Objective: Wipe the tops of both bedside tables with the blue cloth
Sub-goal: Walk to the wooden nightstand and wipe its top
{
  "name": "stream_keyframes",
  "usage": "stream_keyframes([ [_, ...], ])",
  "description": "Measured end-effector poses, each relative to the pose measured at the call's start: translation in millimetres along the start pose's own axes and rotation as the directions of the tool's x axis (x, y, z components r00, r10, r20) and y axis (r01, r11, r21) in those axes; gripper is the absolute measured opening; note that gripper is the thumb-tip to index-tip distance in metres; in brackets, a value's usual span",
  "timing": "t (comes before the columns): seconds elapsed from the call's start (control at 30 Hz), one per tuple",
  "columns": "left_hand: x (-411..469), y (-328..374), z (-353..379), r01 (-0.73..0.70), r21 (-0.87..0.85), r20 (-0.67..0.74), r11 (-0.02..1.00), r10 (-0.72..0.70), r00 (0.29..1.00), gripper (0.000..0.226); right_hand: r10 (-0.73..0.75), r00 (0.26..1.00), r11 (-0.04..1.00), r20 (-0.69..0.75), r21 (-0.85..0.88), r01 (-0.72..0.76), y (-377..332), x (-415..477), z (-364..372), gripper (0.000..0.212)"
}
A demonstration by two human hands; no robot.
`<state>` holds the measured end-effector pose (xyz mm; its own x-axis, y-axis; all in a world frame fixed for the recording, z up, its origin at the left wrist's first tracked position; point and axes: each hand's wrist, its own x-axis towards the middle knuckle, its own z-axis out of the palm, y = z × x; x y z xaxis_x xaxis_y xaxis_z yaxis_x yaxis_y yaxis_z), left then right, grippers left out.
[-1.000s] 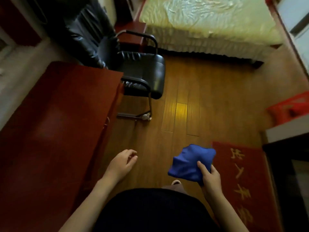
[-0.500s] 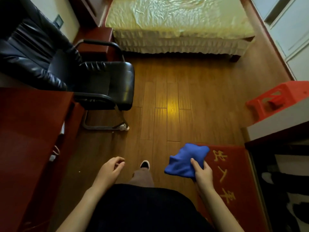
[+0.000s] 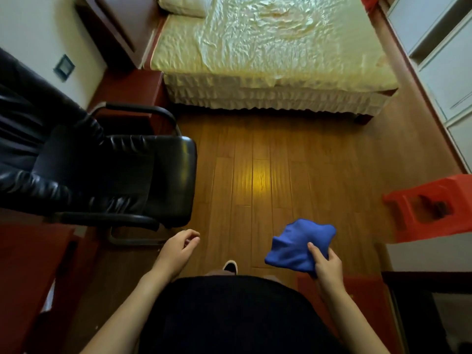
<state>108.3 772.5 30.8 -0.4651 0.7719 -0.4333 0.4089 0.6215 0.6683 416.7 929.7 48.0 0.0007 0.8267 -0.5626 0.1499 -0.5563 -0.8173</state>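
right hand (image 3: 328, 268): fingers clamped on the blue cloth (image 3: 298, 245), thumb on top of the fabric, held in the air above the wood floor (image 3: 268, 159)
blue cloth: bunched, hangs forward and left of the right hand, touches nothing else
left hand (image 3: 176, 251): empty, fingers loosely curled together, thumb near fingertips, over the floor just beside the chair's front edge
bedside table (image 3: 132, 85): dark red, against the wall at the bed's left side, behind the chair's armrest, well apart from the cloth; top partly hidden
bed (image 3: 268, 52): cream cover, ruffled skirt, straight ahead across the floor
office chair (image 3: 107, 175): black leather, metal arms, left of frame
red stool (image 3: 434, 210): plastic, right edge, near the cloth but apart
red desk (image 3: 25, 272): lower left, next to the chair
shoe tip (image 3: 230, 266): visible between the hands
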Motion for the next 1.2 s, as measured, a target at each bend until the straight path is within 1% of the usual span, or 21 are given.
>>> stream_keyframes([
  [0.07,46.5,32.8,-15.1,-0.042,-0.015,-0.013,0.999,0.042,0.999,0.027,-0.011,0.999,1.0,-0.043,-0.016,0.01,-28.7,30.1,2.0,0.023],
  [0.17,108.3,76.0,-29.8,-0.107,-0.022,-0.039,0.994,0.106,0.994,0.025,-0.011,0.998,1.0,-0.067,-0.004,0.01,-68.3,74.9,8.9,0.017],
  [0.27,168.8,105.9,-35.0,-0.101,-0.055,-0.049,0.993,0.098,0.994,0.025,-0.024,0.998,1.0,-0.061,-0.01,0.023,-103.5,132.5,22.7,0.022],
  [0.33,208.6,118.5,-34.7,-0.069,-0.062,-0.053,0.996,0.066,0.996,0.025,-0.036,0.999,0.999,-0.026,-0.04,0.035,-127.8,178.8,38.3,0.023],
  [0.4,246.0,128.5,-35.4,-0.018,-0.076,-0.085,0.997,0.011,0.996,0.026,-0.043,0.999,0.997,0.023,-0.064,0.044,-155.3,228.6,60.0,0.025],
  [0.47,277.1,139.8,-40.8,0.059,-0.123,-0.134,0.991,-0.075,0.988,0.025,-0.041,0.996,0.995,0.084,-0.091,0.049,-188.0,275.8,86.5,0.025],
  [0.5,289.4,146.0,-45.8,0.106,-0.153,-0.159,0.982,-0.13,0.979,0.024,-0.041,0.992,0.993,0.12,-0.109,0.055,-204.6,296.6,101.1,0.021],
  [0.6,322.6,158.0,-62.9,0.194,-0.261,-0.236,0.946,-0.258,0.937,0.02,-0.05,0.968,0.984,0.246,-0.154,0.09,-257.6,345.9,151.6,0.004],
  [0.73,365.9,165.5,-93.1,0.247,-0.336,-0.337,0.909,-0.361,0.87,0.019,-0.043,0.913,0.972,0.405,-0.194,0.132,-324.0,394.2,229.9,0.011],
  [0.87,406.9,166.5,-113.9,0.296,-0.42,-0.38,0.858,-0.463,0.801,0.021,-0.005,0.867,0.968,0.498,-0.216,0.13,-368.8,437.8,305.7,0.014],
  [0.93,433.6,163.8,-122.0,0.306,-0.459,-0.387,0.834,-0.497,0.776,0.021,0.014,0.847,0.962,0.531,-0.24,0.134,-383.1,461.4,342.0,0.015],
  [1.1,526.3,157.2,-168.7,0.28,-0.505,-0.386,0.816,-0.504,0.773,0.019,0.056,0.846,0.943,0.53,-0.306,0.129,-413.8,527.6,430.6,0.021],
  [1.2,583.8,160.3,-216.0,0.263,-0.49,-0.383,0.831,-0.476,0.792,0.023,0.057,0.866,0.936,0.496,-0.328,0.127,-440.0,563.6,478.8,0.011],
])
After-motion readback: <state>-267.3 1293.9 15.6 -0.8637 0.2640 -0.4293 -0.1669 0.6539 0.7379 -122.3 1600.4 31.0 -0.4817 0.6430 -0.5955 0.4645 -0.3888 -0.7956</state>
